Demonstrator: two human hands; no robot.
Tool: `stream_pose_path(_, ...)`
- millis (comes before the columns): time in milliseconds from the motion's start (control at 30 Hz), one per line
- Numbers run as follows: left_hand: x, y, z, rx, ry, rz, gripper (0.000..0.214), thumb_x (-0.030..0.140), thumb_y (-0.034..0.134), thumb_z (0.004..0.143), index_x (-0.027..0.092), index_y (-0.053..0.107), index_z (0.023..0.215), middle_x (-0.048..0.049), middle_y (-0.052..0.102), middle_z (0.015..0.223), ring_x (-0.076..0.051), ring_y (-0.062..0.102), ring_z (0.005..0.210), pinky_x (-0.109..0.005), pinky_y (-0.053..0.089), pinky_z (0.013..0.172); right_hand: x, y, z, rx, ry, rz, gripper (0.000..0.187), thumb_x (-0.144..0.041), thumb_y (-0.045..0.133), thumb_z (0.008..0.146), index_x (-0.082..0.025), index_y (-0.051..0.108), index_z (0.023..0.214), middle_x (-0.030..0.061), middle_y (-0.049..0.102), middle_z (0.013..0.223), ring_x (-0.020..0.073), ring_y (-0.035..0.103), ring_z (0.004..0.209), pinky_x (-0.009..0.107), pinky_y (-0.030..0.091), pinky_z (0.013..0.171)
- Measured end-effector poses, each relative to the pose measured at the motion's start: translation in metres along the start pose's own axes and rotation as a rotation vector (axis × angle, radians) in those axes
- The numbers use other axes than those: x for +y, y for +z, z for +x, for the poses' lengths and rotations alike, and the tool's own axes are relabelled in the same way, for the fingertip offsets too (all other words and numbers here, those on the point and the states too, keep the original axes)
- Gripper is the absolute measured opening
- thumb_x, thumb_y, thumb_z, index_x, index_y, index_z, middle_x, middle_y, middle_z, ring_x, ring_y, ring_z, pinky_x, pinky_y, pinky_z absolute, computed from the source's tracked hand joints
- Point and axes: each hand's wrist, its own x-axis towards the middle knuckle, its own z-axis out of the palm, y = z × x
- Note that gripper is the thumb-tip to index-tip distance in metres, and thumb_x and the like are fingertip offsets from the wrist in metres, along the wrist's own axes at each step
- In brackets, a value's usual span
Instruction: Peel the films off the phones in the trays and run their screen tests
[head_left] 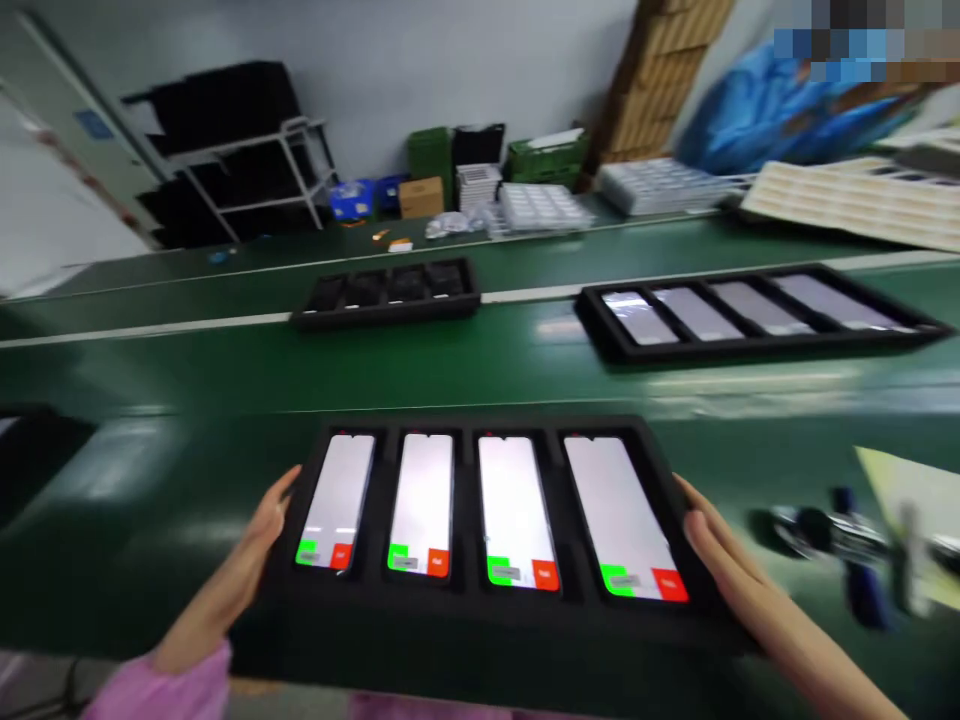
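Set in a matte black rectangular tray (480, 605) are four oblong phones (517, 490) with bright white screens (427, 480), each patterned at its near end with a green block (495, 563) on the left and a red block (546, 574) on the right, and at the tray's near left shows a pink fabric sleeve (172, 685). The glossy dark green worktop (525, 370) around the tray is crossed beyond it by a white stripe (150, 330); to the tray's right lies a pale yellow sheet (930, 480), and behind the tray stand blue boxes (351, 200) and a brown cardboard box (421, 198).
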Motion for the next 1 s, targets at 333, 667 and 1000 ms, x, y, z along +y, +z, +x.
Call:
stream_pose_path(333,0.077,0.215,0.033,-0.414,1.103,1.193,0.037,0.037,0.043,0.107,0.024,0.078,0.112,-0.0134,0.06,0.15,-0.037,0.056,0.136,-0.066,0.043,0.116,-0.062,0.015,0.079,-0.014,-0.563,-0.624,0.03,-0.044,0.057,0.107,-0.026,0.08,0.101,0.0119,0.056,0.157,0.0405,0.047,0.143,0.065,0.045,0.107)
stream_pose_path(667,0.081,0.242,0.062,-0.469,1.176,1.287,0.039,0.036,0.042,0.107,0.021,0.078,0.1,-0.0112,0.067,0.133,-0.035,0.057,0.132,-0.063,0.045,0.113,-0.06,0.028,0.081,0.05,-0.585,-0.54,0.024,-0.037,0.07,0.101,-0.025,0.08,0.083,0.009,0.049,0.164,0.0394,0.048,0.147,0.058,0.044,0.105)
stream_pose_path(1000,0.082,0.318,0.006,-0.72,1.309,1.06,0.027,0.041,0.062,0.103,0.018,0.068,0.115,-0.0084,0.071,0.109,-0.026,0.064,0.102,-0.044,0.05,0.09,-0.068,-0.007,0.034,-0.083,-0.711,-0.278,0.015,-0.021,0.061,0.104,-0.021,0.073,0.096,0.0125,0.068,0.135,0.0275,0.06,0.114,0.044,0.049,0.093)
